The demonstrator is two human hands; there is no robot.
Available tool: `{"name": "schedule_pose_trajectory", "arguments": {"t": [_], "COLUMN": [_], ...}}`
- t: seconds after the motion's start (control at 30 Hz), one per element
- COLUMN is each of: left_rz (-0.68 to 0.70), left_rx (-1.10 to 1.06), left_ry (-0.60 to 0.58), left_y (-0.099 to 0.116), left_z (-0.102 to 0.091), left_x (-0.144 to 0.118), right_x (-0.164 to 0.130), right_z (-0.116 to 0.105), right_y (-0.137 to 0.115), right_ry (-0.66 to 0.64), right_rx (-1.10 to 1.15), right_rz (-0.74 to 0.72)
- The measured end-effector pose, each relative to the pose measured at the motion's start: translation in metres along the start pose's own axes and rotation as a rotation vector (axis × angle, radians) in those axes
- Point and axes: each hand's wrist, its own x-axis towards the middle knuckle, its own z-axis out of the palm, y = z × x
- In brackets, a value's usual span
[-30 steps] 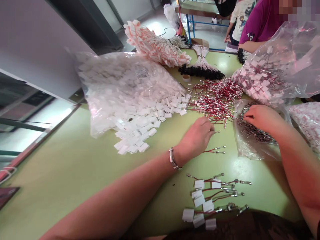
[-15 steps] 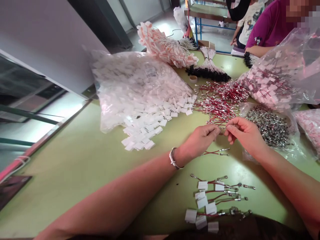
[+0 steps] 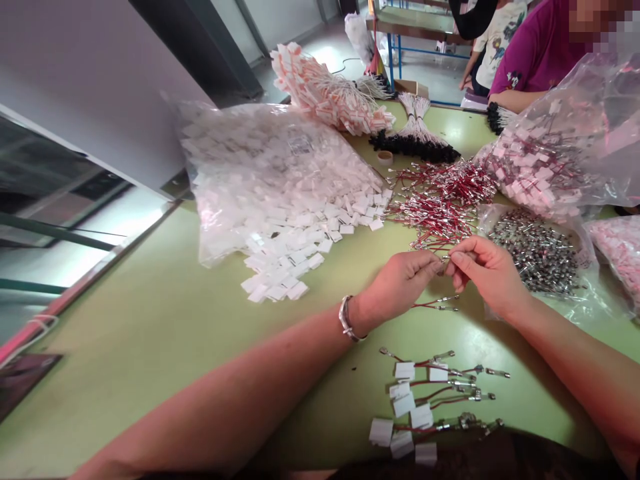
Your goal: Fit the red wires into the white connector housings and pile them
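Note:
My left hand (image 3: 407, 283), with a white band at the wrist, is closed in a pinch. A small shiny metal terminal (image 3: 443, 258) shows at its fingertips. My right hand (image 3: 483, 270) is closed too, its thumb and fingertips meeting the left ones; what it pinches is mostly hidden. Below the hands, two red wire leads (image 3: 436, 305) with metal ends lie on the green table (image 3: 190, 347). Nearer to me lie several red wires with white plastic housings (image 3: 421, 417) and metal-ended glass fuses (image 3: 497, 373). Just beyond my hands is a pile of red wire leads (image 3: 435, 217).
A clear bag (image 3: 285, 160) spills white housings on the left. Loose small metal parts (image 3: 537, 253) lie on plastic at right, beside a bag of wired housings (image 3: 540, 163). Bundled white wires (image 3: 415, 133) stand at the back. A person in a purple sleeve (image 3: 527, 57) sits opposite.
My fingertips have drawn slightly closer together, the right hand shifting a little left. The view has moved very slightly; the things on the table stay put.

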Motion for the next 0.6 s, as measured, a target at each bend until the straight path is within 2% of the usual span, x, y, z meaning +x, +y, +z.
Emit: {"name": "schedule_pose_trajectory", "arguments": {"t": [0.33,0.5,0.6], "left_rz": [-0.007,0.088,0.193], "left_rx": [0.058,0.220,0.451], "left_ry": [0.002,-0.011,-0.032], "left_y": [-0.004,-0.011,-0.014], "left_z": [-0.002,-0.005,-0.006], "left_x": [0.000,-0.002,-0.006], "right_x": [-0.001,0.000,-0.001], "right_z": [0.003,-0.002,-0.002], "right_y": [0.003,0.000,-0.002], "right_ry": [0.008,-0.062,-0.121], "right_rx": [-0.003,-0.059,-0.069], "right_rz": [0.004,0.056,0.131]}}
